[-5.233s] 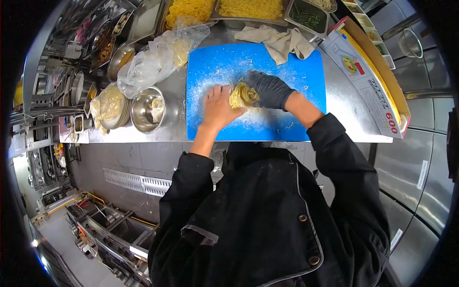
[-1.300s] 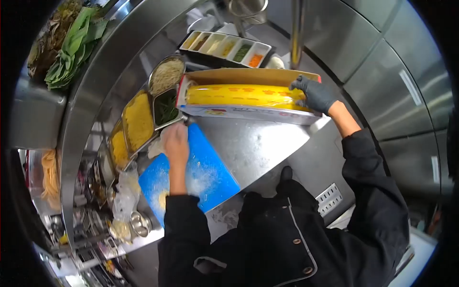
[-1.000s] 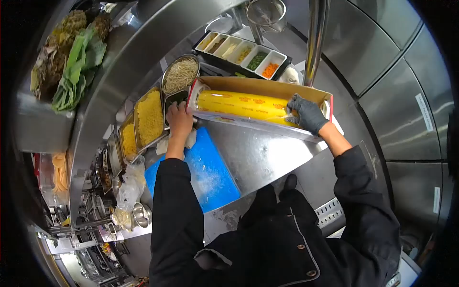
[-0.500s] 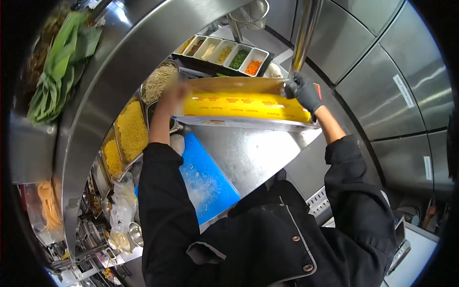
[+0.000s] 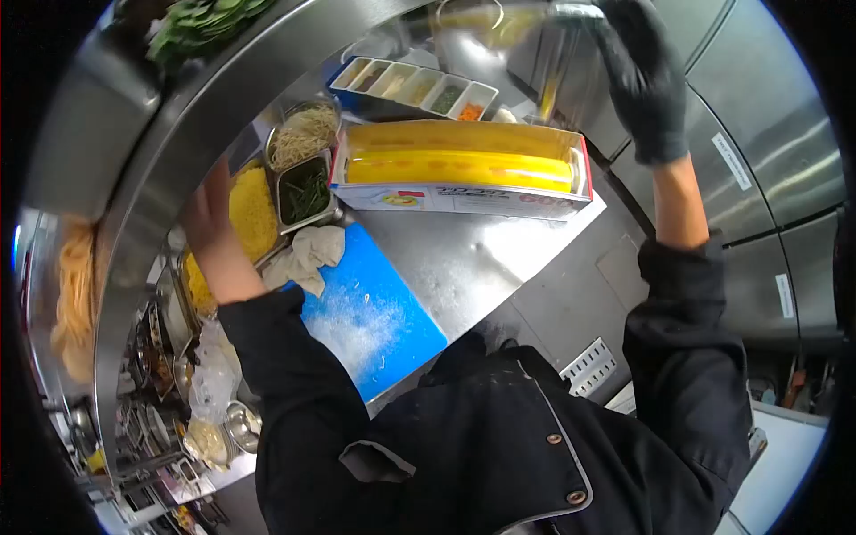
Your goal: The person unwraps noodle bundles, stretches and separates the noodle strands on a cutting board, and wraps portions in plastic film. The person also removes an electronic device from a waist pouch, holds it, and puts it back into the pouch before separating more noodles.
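My right hand (image 5: 644,85), in a black glove, is raised at the upper right with its fingers closed on clear film (image 5: 575,12), which hangs blurred above the box. A long open carton (image 5: 499,201) holds a yellow roll of film (image 5: 459,168). My bare left hand (image 5: 210,201) reaches over the tray of yellow food (image 5: 252,209); its fingers are hidden at the steel shelf edge. A blue board (image 5: 357,316) dusted with white powder lies in front, a crumpled cloth (image 5: 308,256) on its corner.
Behind the carton stands a rack of small topping tubs (image 5: 412,86). Noodle-like strands (image 5: 306,135) and cut greens (image 5: 305,192) fill containers left of it. A steel shelf (image 5: 201,98) curves overhead. Plastic bags (image 5: 211,374) and a metal bowl (image 5: 242,426) sit lower left.
My right hand has left the roll and risen up and right with film. My left hand has gone from the board, past the carton's left end, to the left trays.
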Demonstrator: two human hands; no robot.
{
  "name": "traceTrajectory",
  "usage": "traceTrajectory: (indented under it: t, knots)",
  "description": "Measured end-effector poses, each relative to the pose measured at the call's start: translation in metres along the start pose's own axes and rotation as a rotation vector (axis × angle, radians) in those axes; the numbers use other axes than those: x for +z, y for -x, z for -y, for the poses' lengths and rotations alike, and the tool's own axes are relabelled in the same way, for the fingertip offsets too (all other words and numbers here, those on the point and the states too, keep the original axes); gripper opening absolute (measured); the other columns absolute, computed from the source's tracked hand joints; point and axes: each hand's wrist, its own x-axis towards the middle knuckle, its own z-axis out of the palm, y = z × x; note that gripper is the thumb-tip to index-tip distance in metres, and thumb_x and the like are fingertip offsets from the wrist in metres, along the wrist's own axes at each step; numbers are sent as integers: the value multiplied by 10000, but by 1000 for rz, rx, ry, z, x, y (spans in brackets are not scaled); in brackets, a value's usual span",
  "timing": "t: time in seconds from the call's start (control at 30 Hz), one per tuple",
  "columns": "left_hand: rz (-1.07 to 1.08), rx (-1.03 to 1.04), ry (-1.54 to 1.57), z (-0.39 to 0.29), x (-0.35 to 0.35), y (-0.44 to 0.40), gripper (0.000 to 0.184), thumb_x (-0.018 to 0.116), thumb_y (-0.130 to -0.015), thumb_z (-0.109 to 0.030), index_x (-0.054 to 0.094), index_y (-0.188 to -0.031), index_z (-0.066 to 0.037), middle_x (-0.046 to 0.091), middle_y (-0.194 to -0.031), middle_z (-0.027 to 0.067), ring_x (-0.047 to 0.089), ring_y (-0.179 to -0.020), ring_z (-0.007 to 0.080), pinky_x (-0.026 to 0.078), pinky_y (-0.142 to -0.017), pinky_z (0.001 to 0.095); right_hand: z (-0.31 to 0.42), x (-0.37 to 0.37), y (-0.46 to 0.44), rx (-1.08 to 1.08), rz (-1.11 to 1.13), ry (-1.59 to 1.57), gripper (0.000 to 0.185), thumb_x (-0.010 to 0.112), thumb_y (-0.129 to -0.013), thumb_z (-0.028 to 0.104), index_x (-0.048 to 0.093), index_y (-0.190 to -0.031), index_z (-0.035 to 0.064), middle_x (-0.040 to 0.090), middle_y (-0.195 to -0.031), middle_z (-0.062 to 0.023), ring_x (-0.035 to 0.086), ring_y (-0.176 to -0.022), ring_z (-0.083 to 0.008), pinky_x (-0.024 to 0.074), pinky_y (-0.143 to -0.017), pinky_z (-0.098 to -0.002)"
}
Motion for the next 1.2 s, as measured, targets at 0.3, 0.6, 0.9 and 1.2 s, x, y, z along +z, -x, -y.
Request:
traceTrajectory:
  t: [0.3,0.6,0.9,1.2]
  knots:
    - [-779,-324,-1767,75,7,283,210,534,-886,-169,587,-762,-8,585,-818,59,533,-798,189,423,-780,320,120,-32,255,128,997,-244,222,626,-815,152,646,-1023,77,648,-978,-137,618,-871,-305,495,-764,-383]
    - [-555,-435,-2733,145,-122,342,268,626,-803,-340,694,-794,-82,653,-855,142,593,-869,339,456,-786,447,49,64,416,330,1153,152,155,608,-798,223,651,-911,126,642,-915,-116,613,-822,-320,493,-702,-424]
    - [-883,102,-2603,82,-77,418,377,718,-763,-315,668,-963,0,642,-962,179,589,-950,319,442,-847,427,47,81,428,323,1172,267,177,615,-809,231,652,-915,95,650,-873,-122,621,-821,-321,498,-705,-410]
    - [-1220,-584,-1889,-53,-118,487,753,688,-780,-462,468,-1284,52,530,-1199,276,538,-1091,366,436,-928,430,174,144,332,750,1049,-255,317,707,-784,222,636,-1030,36,675,-902,-118,646,-763,-221,504,-708,-308]
